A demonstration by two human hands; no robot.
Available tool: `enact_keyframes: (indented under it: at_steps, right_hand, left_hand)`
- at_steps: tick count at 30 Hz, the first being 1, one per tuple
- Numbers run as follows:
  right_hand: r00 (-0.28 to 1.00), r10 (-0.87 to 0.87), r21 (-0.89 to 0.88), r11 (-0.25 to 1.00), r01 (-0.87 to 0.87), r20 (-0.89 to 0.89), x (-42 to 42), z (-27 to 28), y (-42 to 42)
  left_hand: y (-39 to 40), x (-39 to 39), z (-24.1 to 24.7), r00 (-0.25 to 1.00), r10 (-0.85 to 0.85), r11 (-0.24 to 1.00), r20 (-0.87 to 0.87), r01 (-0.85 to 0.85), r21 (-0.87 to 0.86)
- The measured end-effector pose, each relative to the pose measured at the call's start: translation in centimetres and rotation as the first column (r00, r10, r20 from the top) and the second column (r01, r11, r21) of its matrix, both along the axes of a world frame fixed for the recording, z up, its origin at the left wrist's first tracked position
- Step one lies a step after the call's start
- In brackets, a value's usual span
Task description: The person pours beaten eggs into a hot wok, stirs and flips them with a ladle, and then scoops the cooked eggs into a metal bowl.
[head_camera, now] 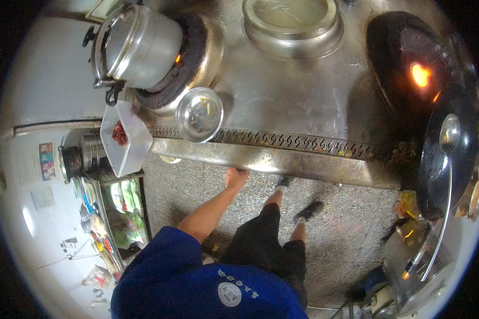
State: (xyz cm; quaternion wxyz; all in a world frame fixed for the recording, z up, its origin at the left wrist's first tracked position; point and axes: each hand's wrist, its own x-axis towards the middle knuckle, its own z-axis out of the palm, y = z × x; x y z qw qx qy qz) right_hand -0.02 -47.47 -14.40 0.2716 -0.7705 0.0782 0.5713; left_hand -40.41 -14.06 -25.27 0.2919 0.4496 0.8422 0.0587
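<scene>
My left hand (pixel 236 178) reaches to the front edge of the stainless steel stove (pixel 287 164). Its fingers curl at the underside of that edge, where a small dark part shows; their grip is hidden. My right hand is out of view. Up and to the left of the left hand, a steel bowl (pixel 199 115) with food scraps stands on the slotted drain strip (pixel 271 139). Farther left, a translucent plastic container (pixel 139 139) holds dark red meat (pixel 120 134).
A large lidded aluminium pot (pixel 153 48) stands on the left burner, with flame below. Liquid fills the round built-in vessel (pixel 289 34). Flame (pixel 420 75) burns in the right burner. A black wok (pixel 431 171) with a long-handled ladle (pixel 449 133) sits right. Shelves (pixel 103 207) stand left.
</scene>
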Motion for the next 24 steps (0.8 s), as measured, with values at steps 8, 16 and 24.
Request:
enact_keyframes:
  at_steps: [8, 16, 24]
  right_hand:
    - [0.997, -0.077, -0.059, 0.995, 0.076, -0.018, -1.9, 0.7, -3.8]
    - [0.935, -0.309, 0.176, 0.944, 0.28, 0.173, 2.6, 7.0, -17.0]
    - [0.451, -0.678, 0.619, 0.728, 0.296, 0.581, 32.7, 14.4, -8.1]
  left_hand:
    - [-1.3, -1.9, -4.5, 0.993, -0.051, 0.984, 0.11, 0.032, 0.174]
    - [-2.2, -6.8, -7.5, 0.955, -0.096, 0.991, 0.282, 0.065, 0.116]
    - [-7.6, 22.3, 6.4, 0.412, 0.557, 0.746, 0.721, 0.135, -0.653]
